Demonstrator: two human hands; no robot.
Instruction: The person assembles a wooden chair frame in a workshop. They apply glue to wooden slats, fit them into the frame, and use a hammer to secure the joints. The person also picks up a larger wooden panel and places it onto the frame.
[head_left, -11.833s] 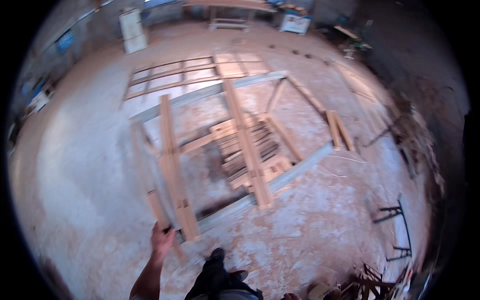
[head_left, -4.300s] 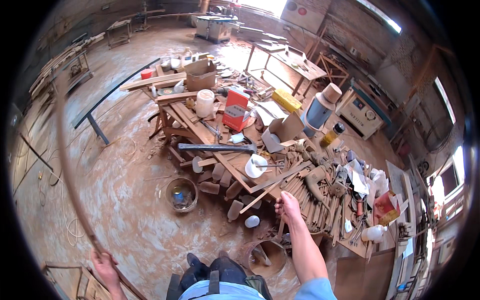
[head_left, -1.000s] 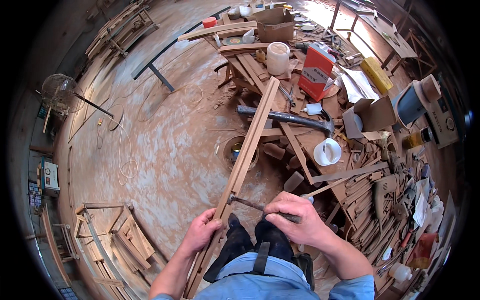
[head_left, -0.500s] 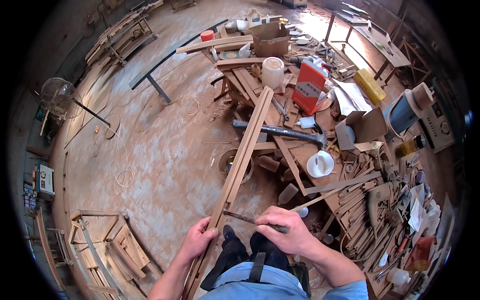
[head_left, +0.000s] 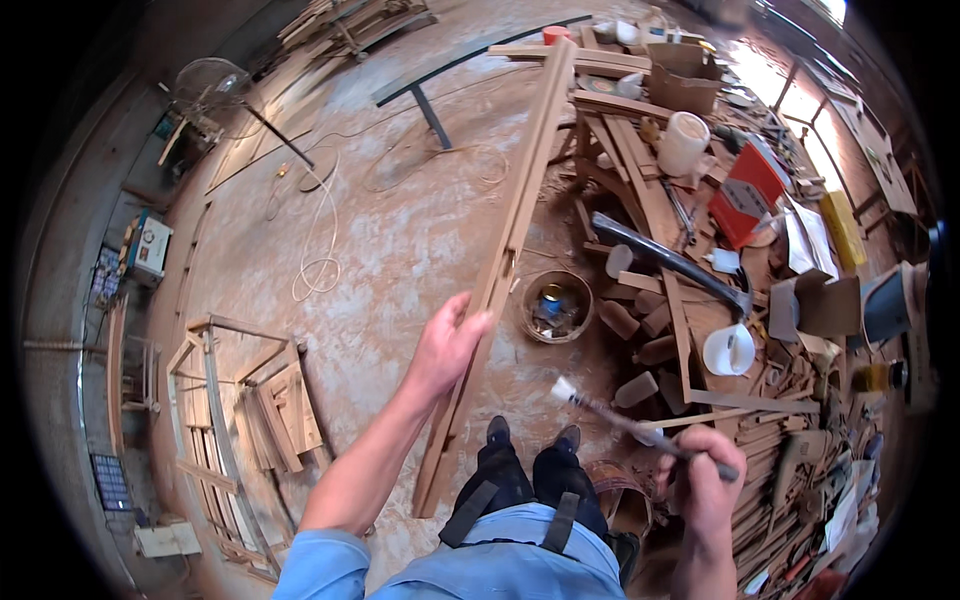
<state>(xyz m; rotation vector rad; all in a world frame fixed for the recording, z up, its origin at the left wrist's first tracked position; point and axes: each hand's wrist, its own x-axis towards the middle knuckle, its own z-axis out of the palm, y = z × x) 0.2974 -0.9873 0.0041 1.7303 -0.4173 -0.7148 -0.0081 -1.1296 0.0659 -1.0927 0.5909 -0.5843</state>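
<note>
My left hand (head_left: 448,350) is closed round a long wooden strip (head_left: 520,195) with a groove along it and a small slot near its middle. The strip slants from beside my legs up toward the cluttered bench, its far end raised. My right hand (head_left: 708,478) grips the dark handle of what looks like a slim chisel (head_left: 625,424). Its bright, flat tip points up and left, apart from the strip. Motion blur softens the tool and that hand.
To the right, a bench carries a large hammer (head_left: 670,262), a white tub (head_left: 729,350), a red-and-white can (head_left: 748,193) and offcuts. A round bucket (head_left: 558,306) stands on the floor. At left are a wooden frame (head_left: 250,400) and a standing fan (head_left: 210,90).
The chisel has left the strip's slot and swung right with my right hand. The strip and my left hand have moved up and forward. My view has turned leftward.
</note>
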